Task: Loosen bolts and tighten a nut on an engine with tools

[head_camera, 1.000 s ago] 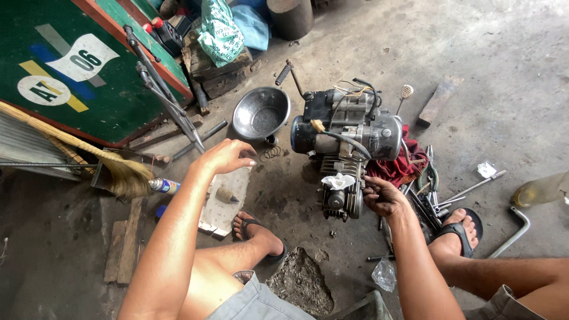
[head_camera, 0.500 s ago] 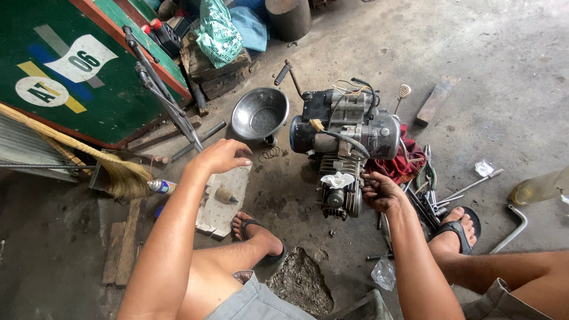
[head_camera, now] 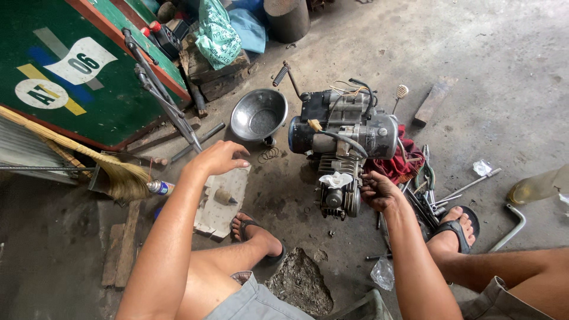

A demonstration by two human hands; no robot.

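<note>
A small motorcycle engine (head_camera: 341, 142) lies on the concrete floor in front of me, a white rag stuffed into its cylinder. My right hand (head_camera: 379, 191) rests against the right side of the cylinder, fingers curled; whether it holds anything small is hidden. My left hand (head_camera: 220, 157) hovers open, palm down, above a pale flat tile (head_camera: 228, 204) that carries a small brownish part (head_camera: 223, 196). A steel bowl (head_camera: 259, 114) sits just left of the engine, with thin wire rings (head_camera: 269, 154) on the floor below it.
Wrenches and loose tools (head_camera: 430, 195) lie by a red rag (head_camera: 406, 163) to the right. A green painted board (head_camera: 71, 71), a broom (head_camera: 112, 172), a spray can (head_camera: 159, 188) and metal rods fill the left. A broken patch of floor (head_camera: 299, 281) lies near my sandalled left foot (head_camera: 258, 234).
My left hand has drifted slightly right and its fingers have spread a little over the tile. The right hand stays at the cylinder.
</note>
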